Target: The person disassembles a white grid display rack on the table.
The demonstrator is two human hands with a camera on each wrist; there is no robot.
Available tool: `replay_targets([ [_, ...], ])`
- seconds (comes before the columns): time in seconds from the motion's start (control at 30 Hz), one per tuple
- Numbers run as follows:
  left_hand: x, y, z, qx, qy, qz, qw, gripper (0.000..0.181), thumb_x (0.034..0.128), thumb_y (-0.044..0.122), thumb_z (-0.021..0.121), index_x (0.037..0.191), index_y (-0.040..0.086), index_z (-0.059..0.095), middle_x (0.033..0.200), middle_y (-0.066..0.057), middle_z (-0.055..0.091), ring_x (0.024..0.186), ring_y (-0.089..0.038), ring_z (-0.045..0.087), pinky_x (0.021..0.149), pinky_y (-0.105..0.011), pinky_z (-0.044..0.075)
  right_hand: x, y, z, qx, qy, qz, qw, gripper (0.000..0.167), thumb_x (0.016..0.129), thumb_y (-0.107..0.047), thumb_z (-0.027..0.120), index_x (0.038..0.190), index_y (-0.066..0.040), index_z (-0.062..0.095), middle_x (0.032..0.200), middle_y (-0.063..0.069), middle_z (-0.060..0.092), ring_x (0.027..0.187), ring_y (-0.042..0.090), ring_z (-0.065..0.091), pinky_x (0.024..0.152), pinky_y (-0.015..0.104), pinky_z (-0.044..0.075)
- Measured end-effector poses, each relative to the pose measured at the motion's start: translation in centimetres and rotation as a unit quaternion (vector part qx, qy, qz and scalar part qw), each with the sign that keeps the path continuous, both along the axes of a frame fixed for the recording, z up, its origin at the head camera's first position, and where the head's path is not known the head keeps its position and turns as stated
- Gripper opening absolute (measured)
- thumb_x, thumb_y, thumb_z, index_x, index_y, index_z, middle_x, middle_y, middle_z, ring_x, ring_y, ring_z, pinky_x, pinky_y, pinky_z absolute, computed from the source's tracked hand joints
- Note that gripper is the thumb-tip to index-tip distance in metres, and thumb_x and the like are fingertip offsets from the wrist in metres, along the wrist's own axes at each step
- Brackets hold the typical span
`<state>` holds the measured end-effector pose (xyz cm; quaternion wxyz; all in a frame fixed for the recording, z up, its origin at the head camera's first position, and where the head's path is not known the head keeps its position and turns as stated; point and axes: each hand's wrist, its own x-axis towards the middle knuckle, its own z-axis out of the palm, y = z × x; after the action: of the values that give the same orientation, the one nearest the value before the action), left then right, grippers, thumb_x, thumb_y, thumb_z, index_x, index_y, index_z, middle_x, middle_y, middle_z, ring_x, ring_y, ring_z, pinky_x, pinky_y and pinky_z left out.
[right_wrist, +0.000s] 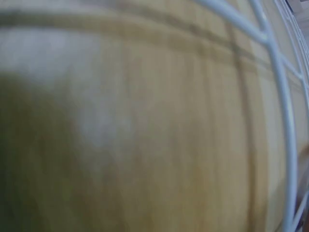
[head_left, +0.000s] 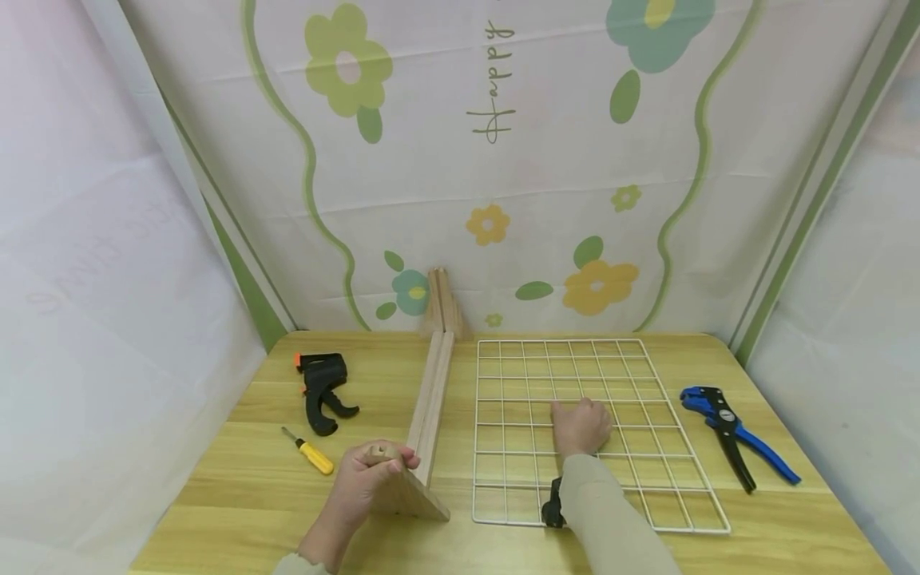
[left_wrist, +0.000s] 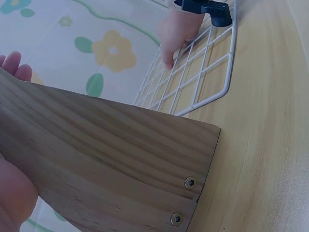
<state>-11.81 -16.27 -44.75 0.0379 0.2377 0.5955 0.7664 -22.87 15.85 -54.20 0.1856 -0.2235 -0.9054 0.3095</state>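
Note:
My left hand (head_left: 362, 479) grips the upper end of the near wooden end board (head_left: 413, 499), which stands upright on the table. Two bolt heads show low on that board (left_wrist: 111, 154) in the left wrist view. Long wooden rails (head_left: 430, 399) run from it to a matching end piece (head_left: 444, 299) at the back. To the right, a white wire grid panel (head_left: 561, 341) lies on or close to the table. My right hand (head_left: 580, 427) holds it near the middle with curled fingers. The right wrist view shows only blurred tabletop and close wires (right_wrist: 285, 121).
Left of the wooden frame are a black clamp (head_left: 327, 391) with orange tips and a yellow-handled screwdriver (head_left: 312, 457). Blue-and-black wire strippers (head_left: 729, 427) lie right of the grid. A flower-printed cloth (head_left: 431, 160) hangs behind the table (head_left: 237, 479).

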Motion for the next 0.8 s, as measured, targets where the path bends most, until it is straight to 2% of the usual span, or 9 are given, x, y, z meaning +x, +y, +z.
replay_targets([
  [0.3, -0.08, -0.09, -0.17, 0.0, 0.002, -0.007, 1.0, 0.032, 0.0891, -0.005, 0.052, 0.097, 0.019, 0.071, 0.093, 0.005, 0.072, 0.089, -0.008, 0.067, 0.084, -0.021, 0.049, 0.13, 0.22, -0.05, 0.035, -0.008, 0.017, 0.9992, 0.044, 0.081, -0.035, 0.067, 0.079, 0.008, 0.06, 0.084, 0.02, 0.053, 0.084, 0.036, 0.048, 0.077, 0.046, 0.037],
  [0.8, -0.01, -0.1, 0.02, -0.008, -0.011, -0.001, 0.9999, 0.032, 0.0889, -0.004, 0.052, 0.096, 0.021, 0.071, 0.092, 0.006, 0.072, 0.088, -0.007, 0.067, 0.085, -0.021, 0.049, -0.25, 0.24, -0.28, 0.038, -0.024, 0.013, 0.9989, 0.046, 0.082, -0.036, 0.064, 0.086, 0.01, 0.059, 0.087, 0.022, 0.052, 0.086, 0.038, 0.047, 0.075, 0.047, 0.037],
])
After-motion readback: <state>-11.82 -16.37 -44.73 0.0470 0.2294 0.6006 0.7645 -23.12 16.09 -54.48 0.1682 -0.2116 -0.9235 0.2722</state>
